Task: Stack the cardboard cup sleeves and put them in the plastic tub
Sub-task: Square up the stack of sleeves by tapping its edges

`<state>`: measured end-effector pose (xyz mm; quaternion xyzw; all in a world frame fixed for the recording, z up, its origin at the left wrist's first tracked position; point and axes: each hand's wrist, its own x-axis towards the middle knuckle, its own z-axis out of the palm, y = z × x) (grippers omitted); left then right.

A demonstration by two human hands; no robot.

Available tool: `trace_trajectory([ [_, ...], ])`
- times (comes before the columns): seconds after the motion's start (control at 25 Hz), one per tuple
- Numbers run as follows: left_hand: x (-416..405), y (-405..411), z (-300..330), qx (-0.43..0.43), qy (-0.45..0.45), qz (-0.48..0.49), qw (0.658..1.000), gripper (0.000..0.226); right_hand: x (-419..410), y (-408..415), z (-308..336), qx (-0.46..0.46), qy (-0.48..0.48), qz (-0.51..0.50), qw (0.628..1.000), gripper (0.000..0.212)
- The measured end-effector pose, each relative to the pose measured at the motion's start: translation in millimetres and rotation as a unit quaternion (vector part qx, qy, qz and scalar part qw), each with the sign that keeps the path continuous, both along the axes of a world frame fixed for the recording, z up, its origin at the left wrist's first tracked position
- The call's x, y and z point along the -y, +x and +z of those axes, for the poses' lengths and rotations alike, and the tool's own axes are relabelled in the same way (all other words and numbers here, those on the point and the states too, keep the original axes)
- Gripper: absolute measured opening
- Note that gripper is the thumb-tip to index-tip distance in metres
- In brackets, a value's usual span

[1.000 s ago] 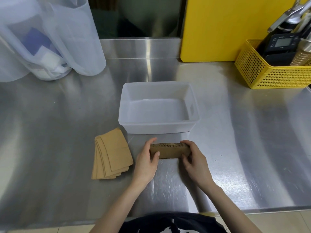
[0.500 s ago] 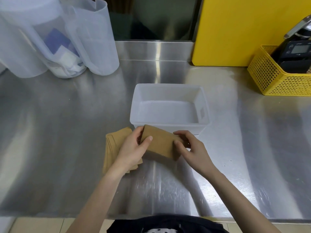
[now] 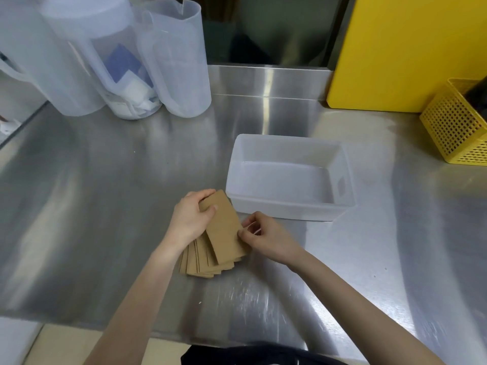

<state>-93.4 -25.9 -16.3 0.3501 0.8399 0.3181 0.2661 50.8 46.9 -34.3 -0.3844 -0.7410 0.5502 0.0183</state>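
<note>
Both hands (image 3: 193, 219) on fanned cardboard sleeves (image 3: 224, 233), beside empty plastic tub (image 3: 290, 209)

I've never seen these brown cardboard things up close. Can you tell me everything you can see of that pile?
The cardboard sleeves are flat brown pieces, fanned in a loose pile on the steel counter, just left of the empty plastic tub. The top sleeve lies askew on the rest. The left hand presses its upper end; the right hand pinches its right edge.
</note>
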Motion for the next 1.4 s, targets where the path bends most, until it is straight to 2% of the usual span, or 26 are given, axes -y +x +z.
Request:
trace_trajectory([
  [0.16, 1.4, -2.9, -10.2, 0.009, -0.004, 0.009, 1.000, 0.039, 4.6, -12.3, -8.2, 0.035, 0.009, 0.022, 0.999, 0.027],
  [0.36, 7.8, -9.9, -24.1, 0.027, -0.003, 0.030, 0.999, 0.037, 8.6, -17.0, -18.9, 0.028, -0.049, -0.015, 0.998, 0.018],
  [0.44, 9.9, -11.9, -28.0, 0.053, -0.002, 0.045, 0.998, 0.036, 10.1, -18.5, -22.6, 0.022, -0.060, -0.027, 0.998, 0.022],
  [0.56, 11.5, -12.8, -31.9, 0.073, 0.004, 0.056, 0.996, 0.034, 11.6, -21.7, -25.4, 0.020, -0.067, -0.027, 0.997, 0.035],
  [0.72, 15.5, -11.2, -32.2, 0.092, 0.015, 0.077, 0.993, 0.043, 12.7, -24.3, -25.0, 0.023, -0.087, -0.029, 0.996, 0.067],
  [0.84, 23.1, -11.9, -28.2, 0.102, 0.004, 0.112, 0.988, 0.061, 12.8, -25.7, -26.8, 0.025, -0.084, -0.023, 0.996, 0.064],
  [1.0, 35.3, -8.4, -24.5, 0.189, -0.016, 0.124, 0.974, 0.079, 14.8, -28.3, -31.5, 0.029, -0.091, -0.016, 0.995, 0.057],
  [1.08, 37.3, -3.2, -23.4, 0.217, -0.014, 0.111, 0.970, 0.078, 15.9, -29.6, -34.5, 0.034, -0.096, -0.010, 0.995, 0.057],
  [1.4, 36.4, 11.6, -26.0, 0.224, 0.008, 0.108, 0.969, 0.059, 19.2, -34.4, -34.9, 0.014, -0.126, -0.023, 0.992, 0.060],
])
